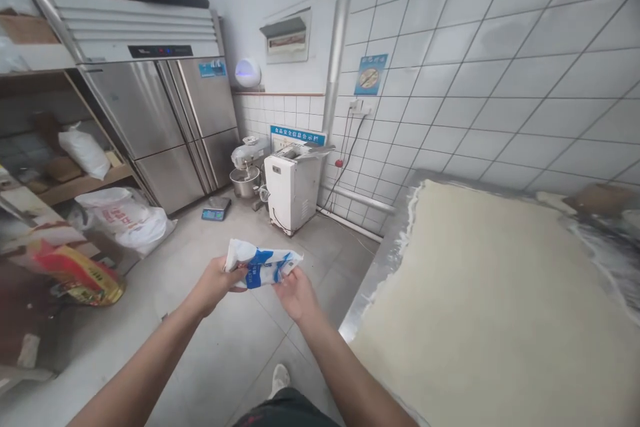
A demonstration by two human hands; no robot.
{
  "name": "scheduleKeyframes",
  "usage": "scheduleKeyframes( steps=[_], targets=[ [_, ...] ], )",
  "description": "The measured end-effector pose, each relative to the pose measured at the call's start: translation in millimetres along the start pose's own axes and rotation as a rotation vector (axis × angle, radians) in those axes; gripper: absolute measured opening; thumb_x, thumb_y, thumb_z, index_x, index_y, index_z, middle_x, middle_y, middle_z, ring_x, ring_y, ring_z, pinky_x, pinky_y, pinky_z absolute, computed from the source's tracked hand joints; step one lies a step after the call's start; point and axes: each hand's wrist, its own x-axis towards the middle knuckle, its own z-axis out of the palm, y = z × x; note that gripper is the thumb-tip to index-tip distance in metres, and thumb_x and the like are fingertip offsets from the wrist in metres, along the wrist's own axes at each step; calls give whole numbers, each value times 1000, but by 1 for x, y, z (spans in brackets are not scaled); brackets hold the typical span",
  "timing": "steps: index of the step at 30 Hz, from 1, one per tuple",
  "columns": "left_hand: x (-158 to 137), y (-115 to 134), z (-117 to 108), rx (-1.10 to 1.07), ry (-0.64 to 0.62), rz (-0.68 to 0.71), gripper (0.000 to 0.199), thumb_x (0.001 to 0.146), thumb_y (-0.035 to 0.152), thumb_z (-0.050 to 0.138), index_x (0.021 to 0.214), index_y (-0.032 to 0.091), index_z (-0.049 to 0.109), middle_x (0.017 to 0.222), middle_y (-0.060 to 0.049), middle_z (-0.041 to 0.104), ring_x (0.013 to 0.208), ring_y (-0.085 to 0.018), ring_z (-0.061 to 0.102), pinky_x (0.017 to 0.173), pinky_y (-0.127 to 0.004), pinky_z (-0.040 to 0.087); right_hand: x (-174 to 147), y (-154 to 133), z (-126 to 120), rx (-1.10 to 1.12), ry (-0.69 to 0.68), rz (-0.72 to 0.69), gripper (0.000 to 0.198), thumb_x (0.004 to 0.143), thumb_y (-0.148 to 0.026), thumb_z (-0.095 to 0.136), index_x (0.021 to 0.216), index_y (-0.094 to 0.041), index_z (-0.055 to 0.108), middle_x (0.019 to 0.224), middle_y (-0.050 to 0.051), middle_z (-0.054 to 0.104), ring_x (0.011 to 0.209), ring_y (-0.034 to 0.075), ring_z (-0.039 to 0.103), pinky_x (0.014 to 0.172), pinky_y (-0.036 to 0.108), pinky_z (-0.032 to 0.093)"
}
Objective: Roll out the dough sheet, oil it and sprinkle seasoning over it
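Observation:
A small white and blue packet (267,265) is held out in front of me over the floor, its printing too blurred to read. My left hand (220,285) grips its left end, thumb lying on the front. At the lower right corner, the fingers of my right hand (296,290) are closed on the same packet. To the right, a large flat sheet of pale dough (490,293) covers a metal table (363,303), with white flour along its edge; neither hand touches it.
A white machine (290,193) and a stand mixer (246,170) stand by the far wall. A scale (216,209) sits on the floor before a steel refrigerator (145,113). Left are a white sack (125,220), a red and yellow bag (80,273) and wooden shelves (93,185).

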Motion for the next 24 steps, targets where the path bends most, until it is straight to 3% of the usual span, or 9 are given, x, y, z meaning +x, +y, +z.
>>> scheduleKeyframes(
  steps=[8,14,19,24],
  targets=[
    [135,27,-20,72,-63,3,36,62,35,71,90,14,64,89,-9,66,83,-24,62,68,-37,54,115,-31,22,176,140,-38,14,72,-11,51,63,-18,58,66,-1,63,66,12,60,73,26,50],
    [238,42,-14,43,-279,23,39,62,38,72,91,12,65,89,-10,66,81,-24,62,68,-38,54,177,-68,12,205,229,-186,9,74,-14,53,68,-16,59,65,1,63,60,12,58,66,24,50],
    [317,63,10,84,-531,66,36,64,37,70,89,12,63,85,-8,65,80,-23,61,68,-38,55,203,-104,3,253,306,-414,11,77,-15,53,70,-16,61,67,1,64,63,11,60,69,24,51],
    [372,83,63,137,-766,81,39,63,35,72,95,15,61,92,-8,66,83,-23,62,68,-37,55,210,-134,-10,340,395,-643,11,77,-16,52,70,-16,60,71,2,66,67,14,62,69,27,52]
  ],
)
